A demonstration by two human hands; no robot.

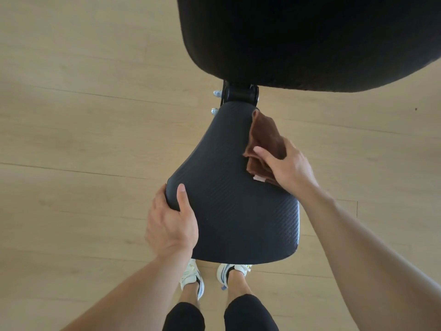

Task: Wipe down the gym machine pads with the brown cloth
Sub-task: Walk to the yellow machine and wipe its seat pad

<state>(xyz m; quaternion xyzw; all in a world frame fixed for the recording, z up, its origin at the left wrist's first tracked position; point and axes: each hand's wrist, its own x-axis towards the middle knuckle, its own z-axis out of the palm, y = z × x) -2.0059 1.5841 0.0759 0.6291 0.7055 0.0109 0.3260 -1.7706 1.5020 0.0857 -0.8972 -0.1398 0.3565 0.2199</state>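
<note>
A dark textured seat pad (236, 199) fills the middle of the head view, narrow at the far end and wide near me. My left hand (170, 223) grips its near left corner, thumb on top. The folded brown cloth (262, 142) lies against the pad's right edge. My right hand (285, 167) presses on the cloth, thumb over its top and fingers wrapped around the pad's side. A larger black back pad (310, 39) hangs across the top of the view, apart from both hands.
A black bracket with silver bolts (238, 94) joins the two pads. Light wooden floor (83, 115) surrounds the machine. My feet in white shoes (193, 278) stand just below the seat's near edge.
</note>
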